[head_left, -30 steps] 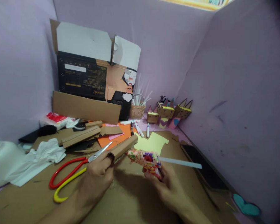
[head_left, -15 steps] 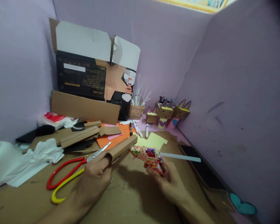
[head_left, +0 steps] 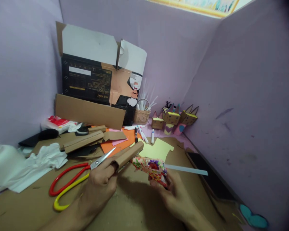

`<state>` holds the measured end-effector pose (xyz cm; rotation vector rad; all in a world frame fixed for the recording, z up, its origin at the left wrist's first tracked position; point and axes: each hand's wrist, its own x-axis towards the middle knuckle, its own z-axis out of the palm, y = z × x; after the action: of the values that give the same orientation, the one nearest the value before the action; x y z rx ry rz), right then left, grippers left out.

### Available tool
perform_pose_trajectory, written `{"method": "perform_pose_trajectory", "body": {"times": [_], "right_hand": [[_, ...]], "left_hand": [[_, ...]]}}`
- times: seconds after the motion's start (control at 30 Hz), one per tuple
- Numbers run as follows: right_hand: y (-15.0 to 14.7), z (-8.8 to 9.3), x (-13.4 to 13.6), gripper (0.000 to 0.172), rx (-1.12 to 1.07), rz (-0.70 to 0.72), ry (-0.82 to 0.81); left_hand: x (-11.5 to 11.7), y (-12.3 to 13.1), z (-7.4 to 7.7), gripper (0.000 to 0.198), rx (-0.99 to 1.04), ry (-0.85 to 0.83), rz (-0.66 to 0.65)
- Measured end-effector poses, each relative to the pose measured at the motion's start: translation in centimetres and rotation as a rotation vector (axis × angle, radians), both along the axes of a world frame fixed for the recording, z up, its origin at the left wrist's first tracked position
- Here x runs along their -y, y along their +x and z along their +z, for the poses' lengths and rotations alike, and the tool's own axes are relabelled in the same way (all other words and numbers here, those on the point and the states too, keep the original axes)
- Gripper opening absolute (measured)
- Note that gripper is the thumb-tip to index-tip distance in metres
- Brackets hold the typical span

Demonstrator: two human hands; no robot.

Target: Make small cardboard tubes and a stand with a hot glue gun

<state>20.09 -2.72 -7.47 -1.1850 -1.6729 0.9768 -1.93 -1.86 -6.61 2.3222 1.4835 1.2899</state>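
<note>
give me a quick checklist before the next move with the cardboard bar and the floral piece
1. Grip of left hand on cardboard bar: ok.
2. Grip of right hand on floral piece: ok.
3. Contact between cardboard bar and floral piece: cannot tell.
4. Distance of scissors from the hands: not ok, the blade tip lies beside the left hand.
5. Gap between pale paper strip and floral piece: cannot tell, its near end is hidden.

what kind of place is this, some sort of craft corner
Probably a home craft corner: red-and-yellow scissors, loose markers and small cardboard animal figures sit on a cardboard-covered table against lilac walls. The left hand holds a cardboard strip, the right hand a floral-paper piece.
</note>
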Motion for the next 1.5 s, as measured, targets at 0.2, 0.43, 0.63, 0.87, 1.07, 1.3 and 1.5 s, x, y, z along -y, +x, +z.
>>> {"method": "perform_pose_trajectory", "body": {"times": [0.2, 0.43, 0.63, 0.87, 1.07, 1.3, 1.5], "right_hand": [[-0.2, 0.0, 0.5, 0.013, -0.014, -0.033, 0.013], [-0.8, 0.2, 1.1, 0.022, -0.073, 0.054, -0.018], [-0.7, 1.0, 1.1, 0.026, -0.089, 0.018, -0.097], [1.3, 2.0, -2.6, 0.034, -0.321, -0.176, -0.252], [1.3, 1.8, -7.4, 0.034, -0.108, -0.364, -0.253], [2.0, 2.8, -8.5, 0.038, 0.236, -0.553, -0.101], [1.3, 4.3, -4.3, 0.044, -0.052, -0.305, -0.026]], "left_hand": [[0.0, 0.2, 0.0, 0.024, 0.014, -0.016, 0.012], [0.1, 0.3, 0.1, 0.022, 0.019, -0.009, 0.009], [0.0, 0.5, 0.2, 0.024, 0.104, -0.095, 0.038], [-1.0, 0.3, -0.3, 0.028, 0.340, -0.348, 0.156], [-0.7, 0.4, 0.3, 0.030, 0.492, -0.537, 0.114], [0.1, 0.4, 1.5, 0.030, 0.661, -0.623, 0.010], [0.2, 0.4, 0.8, 0.027, 0.823, -0.661, -0.083]]}}
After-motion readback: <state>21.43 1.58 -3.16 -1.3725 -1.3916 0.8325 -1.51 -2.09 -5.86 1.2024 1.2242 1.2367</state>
